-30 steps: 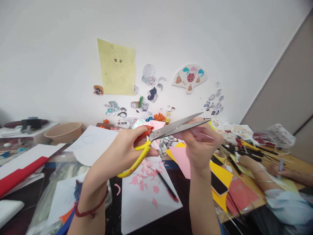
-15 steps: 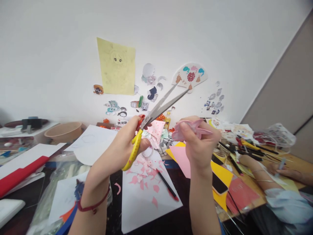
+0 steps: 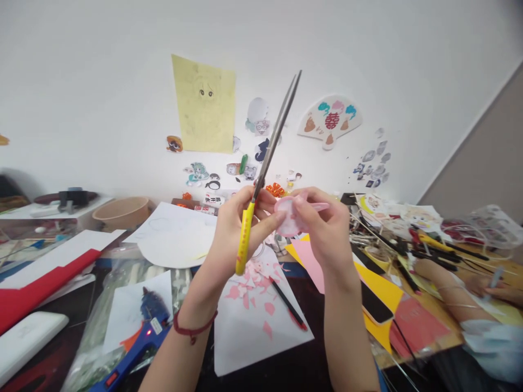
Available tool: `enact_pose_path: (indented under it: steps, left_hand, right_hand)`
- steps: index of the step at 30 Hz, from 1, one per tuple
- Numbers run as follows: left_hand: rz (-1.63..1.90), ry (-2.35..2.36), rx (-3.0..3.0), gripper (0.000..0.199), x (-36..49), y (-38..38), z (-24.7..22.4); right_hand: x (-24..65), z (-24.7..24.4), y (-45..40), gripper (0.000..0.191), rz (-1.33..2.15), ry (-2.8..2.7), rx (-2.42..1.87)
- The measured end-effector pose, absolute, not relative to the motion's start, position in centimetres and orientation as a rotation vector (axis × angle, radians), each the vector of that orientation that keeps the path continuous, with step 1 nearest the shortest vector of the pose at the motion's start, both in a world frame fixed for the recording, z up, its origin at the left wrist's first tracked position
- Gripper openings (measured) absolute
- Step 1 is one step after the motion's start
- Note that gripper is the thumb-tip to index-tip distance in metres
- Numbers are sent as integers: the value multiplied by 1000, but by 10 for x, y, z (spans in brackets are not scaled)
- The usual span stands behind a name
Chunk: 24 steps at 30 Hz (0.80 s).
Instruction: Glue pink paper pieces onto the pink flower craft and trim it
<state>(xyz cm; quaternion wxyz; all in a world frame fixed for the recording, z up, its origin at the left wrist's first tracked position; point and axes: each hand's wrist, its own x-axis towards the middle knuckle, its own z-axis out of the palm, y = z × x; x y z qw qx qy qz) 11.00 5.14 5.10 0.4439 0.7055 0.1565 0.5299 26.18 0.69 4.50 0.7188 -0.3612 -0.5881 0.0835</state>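
My left hand (image 3: 239,228) is closed around the yellow-handled scissors (image 3: 244,239); their long blades point up toward the wall, only slightly apart. Its fingertips also meet the edge of a pink paper cutout (image 3: 289,215), which has pointed tips. My right hand (image 3: 327,228) pinches that cutout between thumb and fingers. Beneath both hands lies a white sheet (image 3: 249,343) strewn with pink paper scraps (image 3: 245,291). A dark pencil-like stick with a red end (image 3: 288,305) rests across the sheet.
A blue glue gun (image 3: 137,348) with a lit red light lies at lower left. At right are a phone (image 3: 376,302) on yellow paper and a tangle of tools (image 3: 437,245). Another person's arm (image 3: 441,283) rests at far right, the hand holding a marker.
My left hand has brought the scissors to the cutout, blades now steeper and nearly closed. The right hand has turned the cutout, and both hands are closer together. The view has shifted slightly.
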Motion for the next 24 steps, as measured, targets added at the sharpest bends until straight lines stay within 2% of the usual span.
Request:
enact_pose_path:
  steps: [4,10,15,19,22,24]
  left_hand:
    - [1342,427,1768,26,107,63,48]
    - [1367,503,1803,23,106,78,44]
    - [1372,524,1772,24,102,86,45]
    - [1402,515,1779,22,97,86,47]
    - [1416,514,1771,22,97,86,47]
    - [1459,509,1743,21,99,87,46]
  right_hand:
    - [269,46,8,14,185,-1243,-825]
    - [289,44,8,13,374,-1374,-911]
    - [300,42,16,7,316,-1318,-917]
    - [299,41,21,14,319,-1334,-911]
    - [294,39,23,14,454,-1408,-901]
    - [288,38,24,25,561,-1424,-895]
